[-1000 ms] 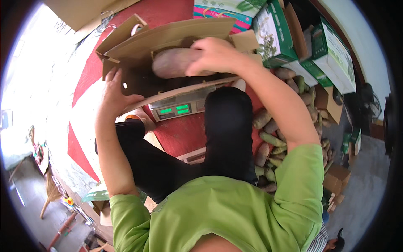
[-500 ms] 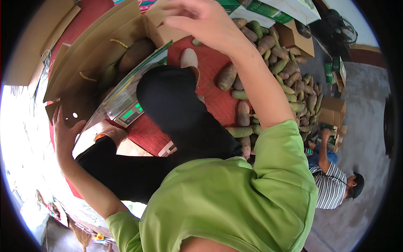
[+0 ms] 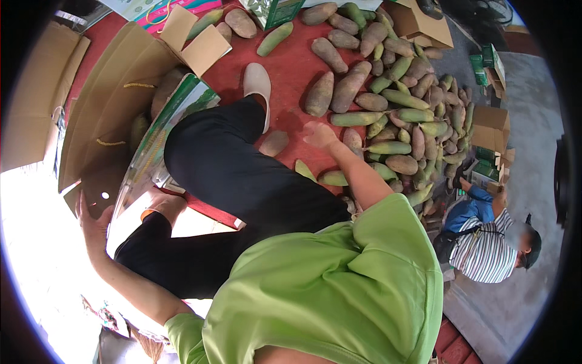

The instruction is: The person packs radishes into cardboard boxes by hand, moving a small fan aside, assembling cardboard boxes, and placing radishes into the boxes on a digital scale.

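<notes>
My left hand (image 3: 94,221) rests at the near end of an open cardboard box (image 3: 91,139), thumb and fingers spread against its edge. Inside the box's shadow lie large radishes (image 3: 139,130), partly hidden by the raised printed side panel (image 3: 148,133). My right hand (image 3: 319,134) is stretched out over the red floor covering, blurred, with its fingers apart and nothing seen in them. Closest to it are a purplish radish (image 3: 353,142) and a big heap of green and purple radishes (image 3: 418,115). Another radish (image 3: 274,144) lies beside my knee.
Open cartons (image 3: 421,24) stand behind the heap, with another carton (image 3: 36,91) at far left. A person in a striped shirt (image 3: 485,252) sits at the right near small boxes (image 3: 491,127). My shoe (image 3: 257,82) is on the red covering (image 3: 285,73).
My right hand has swung from above the box across to the right, down beside the radish heap. My left hand stays at the box. The view has shifted, showing more of the heap.
</notes>
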Demonstrator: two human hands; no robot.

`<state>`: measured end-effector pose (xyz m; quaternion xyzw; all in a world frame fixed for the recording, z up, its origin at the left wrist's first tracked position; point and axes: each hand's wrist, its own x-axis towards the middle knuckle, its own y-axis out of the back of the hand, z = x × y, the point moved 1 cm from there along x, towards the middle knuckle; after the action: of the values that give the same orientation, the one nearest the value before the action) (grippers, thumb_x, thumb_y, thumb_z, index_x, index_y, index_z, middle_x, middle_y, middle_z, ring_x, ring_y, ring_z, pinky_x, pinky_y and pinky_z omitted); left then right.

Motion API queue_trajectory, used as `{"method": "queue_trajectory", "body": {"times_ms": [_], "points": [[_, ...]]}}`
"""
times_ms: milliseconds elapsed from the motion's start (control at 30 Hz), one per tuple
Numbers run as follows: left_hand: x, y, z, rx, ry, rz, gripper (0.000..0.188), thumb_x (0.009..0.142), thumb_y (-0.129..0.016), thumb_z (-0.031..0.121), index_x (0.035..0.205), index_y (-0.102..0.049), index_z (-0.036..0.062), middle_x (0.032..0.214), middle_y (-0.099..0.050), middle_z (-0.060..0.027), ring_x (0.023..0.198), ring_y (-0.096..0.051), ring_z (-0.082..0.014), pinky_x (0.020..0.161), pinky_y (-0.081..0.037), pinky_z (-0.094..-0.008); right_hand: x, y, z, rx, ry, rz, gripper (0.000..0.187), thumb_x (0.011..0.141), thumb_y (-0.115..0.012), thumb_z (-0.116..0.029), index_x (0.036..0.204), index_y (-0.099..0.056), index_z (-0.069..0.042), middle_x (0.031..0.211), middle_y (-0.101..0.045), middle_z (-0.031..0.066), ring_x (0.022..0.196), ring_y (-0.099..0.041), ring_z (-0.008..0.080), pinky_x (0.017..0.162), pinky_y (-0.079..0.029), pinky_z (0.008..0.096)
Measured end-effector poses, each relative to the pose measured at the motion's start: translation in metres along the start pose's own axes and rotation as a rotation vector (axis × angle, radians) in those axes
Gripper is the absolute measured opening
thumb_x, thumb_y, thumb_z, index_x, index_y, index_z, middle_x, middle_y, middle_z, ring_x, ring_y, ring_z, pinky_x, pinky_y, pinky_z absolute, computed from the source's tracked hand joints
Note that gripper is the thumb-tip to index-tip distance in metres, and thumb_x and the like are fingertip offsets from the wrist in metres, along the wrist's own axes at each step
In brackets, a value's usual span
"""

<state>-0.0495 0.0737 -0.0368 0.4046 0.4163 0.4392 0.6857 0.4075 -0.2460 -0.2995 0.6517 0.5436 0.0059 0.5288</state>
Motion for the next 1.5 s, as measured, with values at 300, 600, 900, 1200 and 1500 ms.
{"method": "queue_trajectory", "body": {"times_ms": [300, 600, 900, 1200, 1500], "points": [[-0.005, 0.005, 0.008, -0.012, -0.030, 0.042, 0.087, 0.057, -0.079, 0.011, 0.134, -0.040, 0.0020, 0.137, -0.038, -0.0175, 0.122, -0.040, -0.0318, 0.101, -0.036, -0.0392, 0.019, -0.037, -0.075, -0.512, 0.528, -0.031, 0.046, 0.073, -0.065, -0.017, 0.118, -0.053, -0.012, 0.117, -0.053, 0.0079, 0.111, -0.047, 0.0262, 0.086, -0.042, 0.0448], [-0.023, 0.022, 0.031, 0.171, 0.074, 0.103, 0.097, 0.051, -0.083, 0.022, 0.135, -0.038, 0.0031, 0.138, -0.040, -0.0140, 0.123, -0.042, -0.0311, 0.101, -0.037, -0.0396, 0.077, -0.121, -0.041, -0.950, 0.527, -0.428, 0.045, 0.091, -0.040, -0.033, 0.129, -0.045, -0.009, 0.130, -0.041, 0.0103, 0.125, -0.035, 0.0295, 0.100, -0.030, 0.0461], [-0.014, 0.012, 0.029, -0.030, 0.036, 0.090, 0.105, 0.044, -0.087, 0.019, 0.133, -0.036, -0.0050, 0.142, -0.031, -0.0168, 0.129, -0.034, -0.0323, 0.107, -0.031, -0.0386, 0.032, -0.060, 0.015, -0.451, 0.092, -0.268, 0.055, 0.078, -0.055, -0.027, 0.126, -0.046, -0.003, 0.126, -0.047, 0.0134, 0.114, -0.044, 0.0301, 0.095, -0.036, 0.0426], [-0.016, 0.014, 0.024, -0.024, 0.037, 0.106, 0.103, 0.046, -0.086, 0.019, 0.131, -0.037, -0.0075, 0.142, -0.031, -0.0200, 0.128, -0.035, -0.0345, 0.105, -0.034, -0.0381, 0.018, 0.079, -0.051, 0.465, -0.166, 0.100, 0.068, 0.056, -0.080, -0.013, 0.115, -0.052, 0.005, 0.104, -0.062, 0.0131, 0.091, -0.060, 0.0230, 0.078, -0.048, 0.0336], [-0.012, 0.005, 0.013, -0.033, -0.015, 0.136, 0.103, 0.046, -0.087, 0.026, 0.130, -0.038, -0.0092, 0.139, -0.033, -0.0230, 0.125, -0.039, -0.0366, 0.101, -0.038, -0.0384, -0.037, 0.231, -0.255, 0.422, 0.475, 0.305, 0.068, 0.062, -0.077, -0.014, 0.122, -0.048, 0.002, 0.110, -0.058, 0.0106, 0.101, -0.054, 0.0187, 0.090, -0.041, 0.0310]]}}
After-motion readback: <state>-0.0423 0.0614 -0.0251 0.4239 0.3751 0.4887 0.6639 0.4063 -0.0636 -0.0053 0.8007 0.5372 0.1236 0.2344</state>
